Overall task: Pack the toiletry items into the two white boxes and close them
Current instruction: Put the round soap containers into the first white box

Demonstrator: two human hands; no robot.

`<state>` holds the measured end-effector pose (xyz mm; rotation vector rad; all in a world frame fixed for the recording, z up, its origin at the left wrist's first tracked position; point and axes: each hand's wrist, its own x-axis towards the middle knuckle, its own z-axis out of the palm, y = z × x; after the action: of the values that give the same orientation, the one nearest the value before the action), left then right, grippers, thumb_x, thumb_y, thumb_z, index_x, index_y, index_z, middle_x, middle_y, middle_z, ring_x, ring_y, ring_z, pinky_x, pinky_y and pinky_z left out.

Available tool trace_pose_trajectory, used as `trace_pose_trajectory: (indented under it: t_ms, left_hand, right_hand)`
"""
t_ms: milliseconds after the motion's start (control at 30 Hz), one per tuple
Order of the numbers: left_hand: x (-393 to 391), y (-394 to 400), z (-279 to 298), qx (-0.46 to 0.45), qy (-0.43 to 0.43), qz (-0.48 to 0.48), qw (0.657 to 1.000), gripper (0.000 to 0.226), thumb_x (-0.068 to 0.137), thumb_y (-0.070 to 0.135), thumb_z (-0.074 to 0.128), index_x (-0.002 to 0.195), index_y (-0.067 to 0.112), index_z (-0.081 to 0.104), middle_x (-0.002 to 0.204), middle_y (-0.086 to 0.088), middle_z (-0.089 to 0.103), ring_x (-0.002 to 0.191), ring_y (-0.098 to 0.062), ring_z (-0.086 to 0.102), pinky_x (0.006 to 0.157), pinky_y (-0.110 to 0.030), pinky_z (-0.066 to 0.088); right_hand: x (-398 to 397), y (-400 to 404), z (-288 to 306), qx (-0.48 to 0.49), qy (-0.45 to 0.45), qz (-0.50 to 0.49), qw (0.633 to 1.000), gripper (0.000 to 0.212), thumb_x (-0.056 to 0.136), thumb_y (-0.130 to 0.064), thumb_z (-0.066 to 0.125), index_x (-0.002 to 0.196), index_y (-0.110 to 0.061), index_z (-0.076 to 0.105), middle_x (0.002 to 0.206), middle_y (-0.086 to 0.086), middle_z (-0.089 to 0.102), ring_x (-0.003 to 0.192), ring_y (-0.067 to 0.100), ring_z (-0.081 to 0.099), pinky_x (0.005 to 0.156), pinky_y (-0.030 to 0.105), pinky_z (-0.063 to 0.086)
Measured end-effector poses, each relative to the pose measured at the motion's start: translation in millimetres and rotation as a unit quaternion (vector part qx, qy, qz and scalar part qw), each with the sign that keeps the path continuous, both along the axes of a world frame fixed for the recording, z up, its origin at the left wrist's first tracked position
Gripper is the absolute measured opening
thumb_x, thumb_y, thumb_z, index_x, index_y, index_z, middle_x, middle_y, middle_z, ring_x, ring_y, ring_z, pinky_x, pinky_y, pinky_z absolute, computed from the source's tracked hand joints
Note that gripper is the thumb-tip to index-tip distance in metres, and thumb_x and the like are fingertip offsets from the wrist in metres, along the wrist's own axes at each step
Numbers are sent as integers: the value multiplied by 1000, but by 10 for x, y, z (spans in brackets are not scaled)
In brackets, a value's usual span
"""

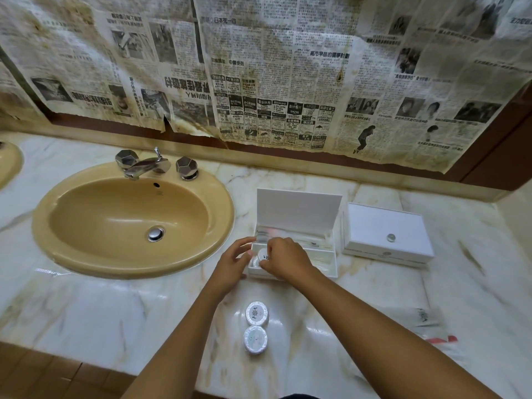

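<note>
Settling a round wrapped item into the left end of the open white box [322, 270], lid standing upright at the back. Best done by lowering it flat beside the round white piece already showing there, then letting go only once seated, with nothing riding above the rim to foul the lid later. Right hand [283, 259] over that end, fingers curled down into the box; apparently pinching something small, though impossible to tell for certain what. Left hand [234, 262] relaxed and spread, fingertips against the box's left wall, steadying it; worth keeping there to stop sliding on the glossy marble counter [86, 318]. Inside the open box: clear-wrapped pieces along the back and right, contents too blurred to name. Second white box [385, 234] just to the right, lid down, small round knob on top; interior hidden, so fill state unknown. Not yet packed: two round wrapped soaps [256, 326] near the counter's front edge, one just behind the other, and a flat clear packet [426, 321] with a red strip farther right. Probably midway through packing, judging by these leftovers. Tan sink basin [132, 223] to the left, apart from the work.
</note>
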<state>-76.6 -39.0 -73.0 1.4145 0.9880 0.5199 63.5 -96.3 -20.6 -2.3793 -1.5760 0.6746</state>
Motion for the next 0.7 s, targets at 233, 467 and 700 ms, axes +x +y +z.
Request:
trace_pose_trajectory:
  t_ms: [233, 467, 700]
  left_hand:
    - [5, -1, 8, 9, 6, 0, 1000, 30, 100, 16, 49, 126, 29, 56, 119, 13, 61, 91, 16, 59, 67, -24, 53]
    - [3, 0, 4, 5, 0, 2, 1000, 30, 99, 16, 50, 124, 30, 57, 120, 8, 63, 92, 8, 63, 63, -20, 53]
    - [3, 8, -9, -3, -9, 0, 1000, 28, 99, 19, 51, 120, 36, 59, 120, 8, 64, 103, -3, 63, 70, -29, 54]
  right_hand:
    - [3, 135, -105, -53, -24, -23, 998, 34, 80, -37, 69, 107, -16, 64, 109, 6, 65, 102, 27, 61, 76, 31, 46]
    - [-22, 122, -179, -44, -33, -21, 998, 29, 82, -40, 67, 101, -18, 68, 107, 6, 67, 101, 28, 62, 77, 31, 46]
    - [-96, 93, -174, -49, -29, -22, 998, 31, 94, -39, 47, 108, -17, 64, 114, 8, 65, 109, 29, 58, 89, 34, 41]
